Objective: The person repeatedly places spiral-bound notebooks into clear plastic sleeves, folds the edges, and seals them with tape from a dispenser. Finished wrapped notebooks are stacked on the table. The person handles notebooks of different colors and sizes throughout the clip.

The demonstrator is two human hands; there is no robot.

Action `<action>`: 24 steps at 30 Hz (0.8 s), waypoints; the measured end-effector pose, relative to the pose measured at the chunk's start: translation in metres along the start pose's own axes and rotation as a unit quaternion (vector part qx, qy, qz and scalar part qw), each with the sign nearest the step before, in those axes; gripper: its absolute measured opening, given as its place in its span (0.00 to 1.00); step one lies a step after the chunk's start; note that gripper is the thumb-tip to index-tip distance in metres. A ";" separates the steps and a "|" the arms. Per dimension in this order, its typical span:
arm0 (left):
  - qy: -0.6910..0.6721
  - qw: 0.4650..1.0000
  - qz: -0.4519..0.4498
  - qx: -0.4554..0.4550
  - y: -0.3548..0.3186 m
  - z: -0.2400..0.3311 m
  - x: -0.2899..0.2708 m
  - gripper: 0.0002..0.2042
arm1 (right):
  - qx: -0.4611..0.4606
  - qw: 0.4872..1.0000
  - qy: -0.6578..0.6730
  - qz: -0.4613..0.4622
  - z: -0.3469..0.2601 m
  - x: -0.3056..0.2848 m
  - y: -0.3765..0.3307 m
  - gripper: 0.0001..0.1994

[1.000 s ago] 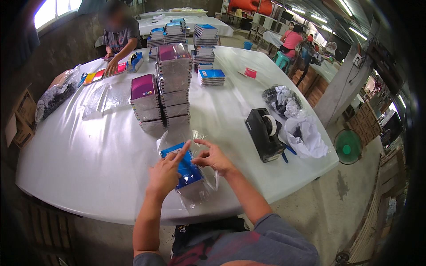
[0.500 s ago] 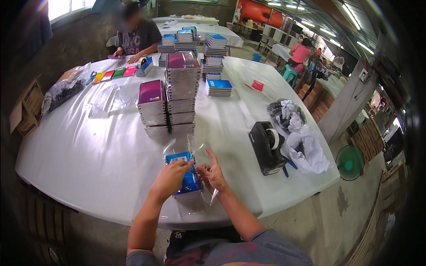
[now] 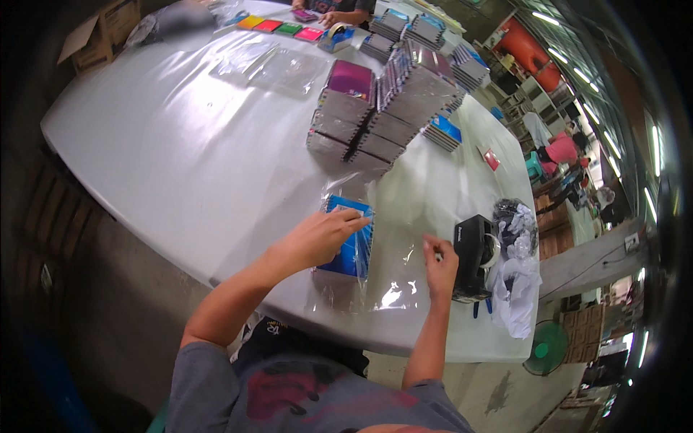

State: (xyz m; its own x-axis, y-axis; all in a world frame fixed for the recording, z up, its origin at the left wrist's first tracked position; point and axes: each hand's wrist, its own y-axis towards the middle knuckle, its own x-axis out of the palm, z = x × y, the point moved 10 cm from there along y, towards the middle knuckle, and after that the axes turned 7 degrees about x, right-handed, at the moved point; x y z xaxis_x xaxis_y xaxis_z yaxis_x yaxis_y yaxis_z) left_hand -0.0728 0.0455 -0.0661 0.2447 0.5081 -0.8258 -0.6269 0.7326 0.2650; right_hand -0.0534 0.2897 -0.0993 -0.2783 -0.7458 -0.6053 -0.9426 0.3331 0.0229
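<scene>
The person's left hand (image 3: pixel 325 237) lies over the blue notebook (image 3: pixel 355 258), fingers extended and unclenched on its cover, toward the near edge of the white table (image 3: pixel 180 166). Clear plastic film (image 3: pixel 397 294) spreads around it and off to the right. The right hand (image 3: pixel 442 267) is curled just left of the black tape dispenser (image 3: pixel 469 249); I can't tell whether it pinches anything. Purple notebooks (image 3: pixel 352 78) stand stacked farther off.

A white table (image 3: pixel 159 166) is spreading wide. Beyond its right side, strip lights (image 3: pixel 546 17) are glowing, a concrete pillar (image 3: pixel 570 271) is rising and a teal stool (image 3: pixel 534 167) is standing; near its right corner, a green fan (image 3: pixel 546 349) is showing against grey floor (image 3: pixel 462 382).
</scene>
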 end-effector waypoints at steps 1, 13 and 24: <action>0.005 1.000 0.003 0.001 0.000 -0.001 0.000 0.35 | 0.017 0.998 0.058 -0.028 -0.009 0.009 0.009 0.13; 0.017 1.000 -0.008 0.024 0.003 0.000 0.002 0.30 | -0.015 0.886 0.341 -0.314 -0.073 0.138 0.083 0.34; 0.021 0.999 -0.009 0.023 0.003 0.000 0.004 0.26 | -0.241 0.893 0.056 -0.377 -0.159 0.090 0.009 0.39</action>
State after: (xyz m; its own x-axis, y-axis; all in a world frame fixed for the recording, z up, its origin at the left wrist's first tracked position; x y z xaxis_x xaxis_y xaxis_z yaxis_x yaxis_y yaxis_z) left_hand -0.0736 0.0496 -0.0682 0.2242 0.4764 -0.8502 -0.5878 0.7619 0.2719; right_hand -0.1165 0.1335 -0.0272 0.4768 -0.7156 -0.5105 -0.8326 -0.5539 -0.0012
